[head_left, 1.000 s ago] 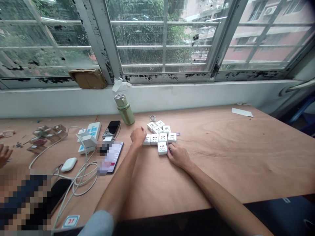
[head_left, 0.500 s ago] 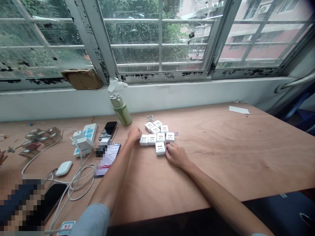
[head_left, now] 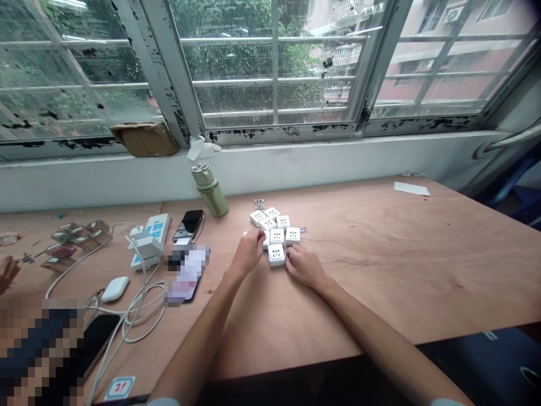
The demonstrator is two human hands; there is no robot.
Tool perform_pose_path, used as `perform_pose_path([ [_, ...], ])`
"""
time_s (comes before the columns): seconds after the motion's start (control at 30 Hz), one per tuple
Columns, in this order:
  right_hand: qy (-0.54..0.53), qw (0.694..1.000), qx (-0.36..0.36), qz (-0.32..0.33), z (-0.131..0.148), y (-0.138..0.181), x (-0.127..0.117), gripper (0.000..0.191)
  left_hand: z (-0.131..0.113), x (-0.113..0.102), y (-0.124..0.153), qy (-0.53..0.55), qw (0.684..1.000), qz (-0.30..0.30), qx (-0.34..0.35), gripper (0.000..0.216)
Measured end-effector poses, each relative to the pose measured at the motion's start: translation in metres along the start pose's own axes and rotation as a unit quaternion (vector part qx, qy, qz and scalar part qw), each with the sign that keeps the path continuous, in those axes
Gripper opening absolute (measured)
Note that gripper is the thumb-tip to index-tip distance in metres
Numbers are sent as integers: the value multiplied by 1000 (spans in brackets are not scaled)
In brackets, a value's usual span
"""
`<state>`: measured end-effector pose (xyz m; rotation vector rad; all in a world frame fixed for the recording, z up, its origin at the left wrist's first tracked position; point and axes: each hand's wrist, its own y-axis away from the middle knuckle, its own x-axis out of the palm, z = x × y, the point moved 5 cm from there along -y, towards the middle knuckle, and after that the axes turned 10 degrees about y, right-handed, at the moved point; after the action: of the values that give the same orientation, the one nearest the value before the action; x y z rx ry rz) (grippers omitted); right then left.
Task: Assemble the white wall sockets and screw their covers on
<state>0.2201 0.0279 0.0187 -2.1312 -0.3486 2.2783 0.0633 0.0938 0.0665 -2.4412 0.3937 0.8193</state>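
Several white square socket modules with dark slots lie grouped on the wooden table. Closest to me is one socket module (head_left: 276, 255), and my right hand (head_left: 305, 266) rests at its right side with the fingers curled. What those fingers hold, if anything, is hidden. My left hand (head_left: 248, 251) is over the left part of the group, its fingers bent and pinched together beside a middle socket module (head_left: 276, 235). It partly covers the modules under it. Whether something sits in its fingertips I cannot make out. Behind the group lies a small metallic-looking part (head_left: 259, 204).
A green bottle (head_left: 212, 194) stands at the back. To the left are a power strip (head_left: 160, 228), phones (head_left: 188, 225), cables and a white earphone case (head_left: 115, 288). Clear boxes (head_left: 78, 237) lie farther left, near another person's hand (head_left: 8, 273). A paper strip (head_left: 411, 188) lies at the right.
My left hand has moved right from the group's left edge to over the front-left modules. My right hand stays beside the nearest module. The other person's hand at the left has shifted further into view.
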Motion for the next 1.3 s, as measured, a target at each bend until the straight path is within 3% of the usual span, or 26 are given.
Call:
perform_pose_path([
  [0.17,4,1000,-4,-14,0,0,-1,20,-8,25,32,25,999,21,32,17],
  [0.37,5,1000,-6,-13,1,0,-1,20,-3,31,41,38,998,20,46,18],
  [0.53,2,1000,-5,-11,0,0,0,20,-3,32,38,32,998,18,45,16],
  [0.97,8,1000,-5,-8,1,0,-3,21,-9,33,14,-52,990,128,-6,18],
  [1.3,-6,1000,-9,-5,1,0,-4,24,-12,36,8,-95,982,159,-37,17],
])
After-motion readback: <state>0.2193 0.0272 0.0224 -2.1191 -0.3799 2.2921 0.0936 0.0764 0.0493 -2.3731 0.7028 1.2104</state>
